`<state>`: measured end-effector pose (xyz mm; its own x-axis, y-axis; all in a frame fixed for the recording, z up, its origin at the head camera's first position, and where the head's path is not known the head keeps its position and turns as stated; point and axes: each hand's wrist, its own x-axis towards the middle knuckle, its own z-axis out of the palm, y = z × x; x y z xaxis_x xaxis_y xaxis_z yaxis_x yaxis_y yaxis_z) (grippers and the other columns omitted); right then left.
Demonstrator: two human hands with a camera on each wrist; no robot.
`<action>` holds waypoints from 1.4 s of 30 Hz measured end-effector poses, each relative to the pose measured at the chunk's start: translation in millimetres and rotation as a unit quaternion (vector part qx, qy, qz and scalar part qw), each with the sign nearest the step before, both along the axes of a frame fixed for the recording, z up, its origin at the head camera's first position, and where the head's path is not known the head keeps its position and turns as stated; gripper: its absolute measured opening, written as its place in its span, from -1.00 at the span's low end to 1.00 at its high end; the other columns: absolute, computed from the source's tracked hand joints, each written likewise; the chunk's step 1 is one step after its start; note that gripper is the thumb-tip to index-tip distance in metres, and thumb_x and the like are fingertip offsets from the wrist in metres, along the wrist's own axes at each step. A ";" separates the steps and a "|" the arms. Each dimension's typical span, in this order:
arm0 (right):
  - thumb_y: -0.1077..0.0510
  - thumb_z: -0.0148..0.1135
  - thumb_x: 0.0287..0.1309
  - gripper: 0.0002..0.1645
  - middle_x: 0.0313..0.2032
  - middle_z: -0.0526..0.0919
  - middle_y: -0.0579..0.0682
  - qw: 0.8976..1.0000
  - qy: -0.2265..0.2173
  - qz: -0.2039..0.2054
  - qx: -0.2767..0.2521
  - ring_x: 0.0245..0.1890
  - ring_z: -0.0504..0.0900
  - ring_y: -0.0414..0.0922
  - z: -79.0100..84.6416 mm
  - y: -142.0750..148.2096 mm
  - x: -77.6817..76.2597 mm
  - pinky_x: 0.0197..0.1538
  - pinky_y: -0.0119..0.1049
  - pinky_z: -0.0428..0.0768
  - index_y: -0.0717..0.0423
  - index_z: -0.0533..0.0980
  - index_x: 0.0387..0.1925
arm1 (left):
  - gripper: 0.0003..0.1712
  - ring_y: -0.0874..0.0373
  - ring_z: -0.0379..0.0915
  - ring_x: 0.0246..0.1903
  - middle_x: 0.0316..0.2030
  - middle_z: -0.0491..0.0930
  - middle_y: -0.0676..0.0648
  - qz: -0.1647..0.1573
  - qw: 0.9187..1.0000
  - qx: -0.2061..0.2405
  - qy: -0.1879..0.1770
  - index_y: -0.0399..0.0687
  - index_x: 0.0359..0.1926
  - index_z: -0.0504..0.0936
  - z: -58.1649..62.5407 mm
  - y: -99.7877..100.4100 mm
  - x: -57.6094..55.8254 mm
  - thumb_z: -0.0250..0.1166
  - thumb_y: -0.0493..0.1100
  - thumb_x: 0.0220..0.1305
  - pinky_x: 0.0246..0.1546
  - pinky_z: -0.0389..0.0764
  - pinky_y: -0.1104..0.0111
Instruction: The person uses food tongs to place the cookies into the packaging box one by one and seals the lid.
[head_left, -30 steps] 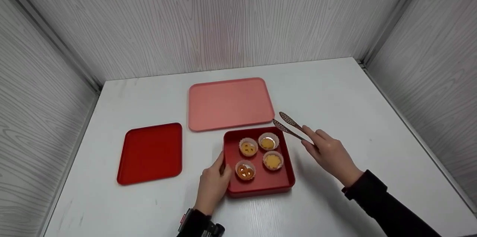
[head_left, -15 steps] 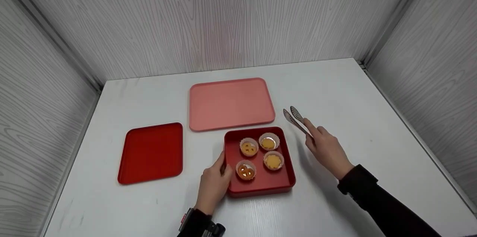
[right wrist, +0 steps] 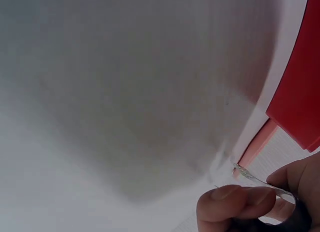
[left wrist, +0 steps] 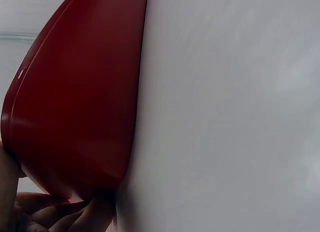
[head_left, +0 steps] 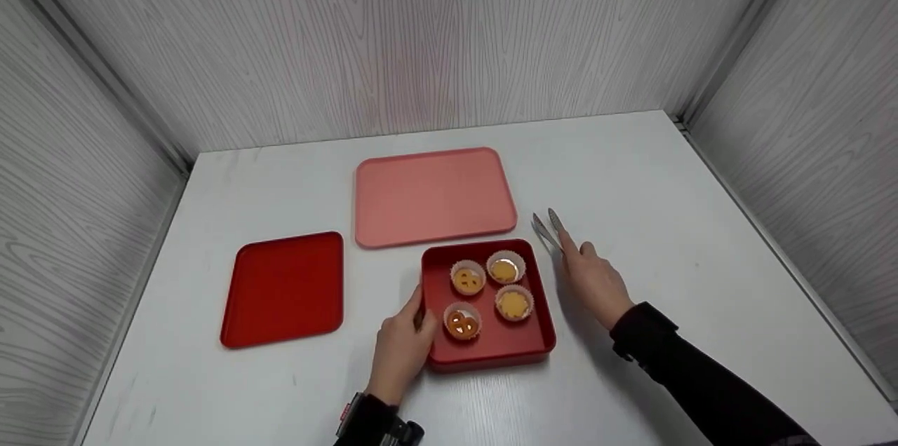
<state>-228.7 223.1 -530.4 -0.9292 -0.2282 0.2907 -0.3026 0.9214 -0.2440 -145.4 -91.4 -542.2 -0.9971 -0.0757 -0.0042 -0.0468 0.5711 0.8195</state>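
My left hand [head_left: 402,348] grips the left side of a red square box [head_left: 501,344], thumb at its rim; in the left wrist view its fingers [left wrist: 65,212] curl at the box's lower corner. Inside the box stand several paper cups with small baked treats, among them a glossy pretzel [head_left: 462,324] and a yellow flower-shaped cookie [head_left: 513,303]. To the right of the box, my right hand [head_left: 593,281] holds metal tongs [head_left: 546,232], their perforated tips parted with nothing between them. The tips are beside the box's far right corner, low over the table.
Behind the box lies a pink rectangular tray [head_left: 435,197]. A flat red square tray or lid [head_left: 284,290] rests on the white table [head_left: 617,172] at the left. Pale wood-grain walls [head_left: 421,39] enclose the table at the back and both sides.
My right hand has moved left and lower with the tongs, which have swung away from over the box's corner and turned edge-on. My left hand and the box have stayed put.
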 end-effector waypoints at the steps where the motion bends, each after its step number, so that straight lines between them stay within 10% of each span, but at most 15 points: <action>1: 0.33 0.12 0.41 -0.40 -0.45 0.44 0.20 1.000 -0.005 -0.004 0.003 -0.71 0.39 -0.02 -1.6 -0.8 -0.9 -0.63 -0.07 0.44 0.25 0.32 0.44 | -0.37 0.15 0.45 -0.23 0.18 0.62 -0.24 0.000 1.000 0.001 -0.002 -0.12 0.48 0.39 0.2 0.1 -0.1 0.16 -0.09 0.45 0.00 0.57 0.10; 18: 0.15 0.06 0.44 -0.33 -0.46 0.63 0.21 0.993 -0.111 -0.020 0.025 -0.52 0.63 0.14 -3.2 -8.9 -9.5 -0.48 0.07 0.58 0.18 0.17 0.49 | -0.37 0.17 0.38 -0.38 -0.12 0.73 -0.26 -0.002 1.000 -0.006 0.013 -0.12 0.48 0.40 -0.2 -0.2 0.6 0.15 -0.11 0.42 -0.14 0.52 0.18; 42: -0.17 0.09 0.46 -0.18 -0.46 0.59 0.15 0.984 -0.173 -0.018 0.027 -0.52 0.56 0.04 11.9 -0.3 -11.6 -0.40 0.05 0.58 0.11 0.13 0.54 | -0.36 0.14 0.44 -0.30 0.14 0.64 -0.29 -0.007 1.000 -0.010 0.013 -0.10 0.49 0.38 0.4 -1.5 0.5 0.18 -0.11 0.43 -0.08 0.55 0.12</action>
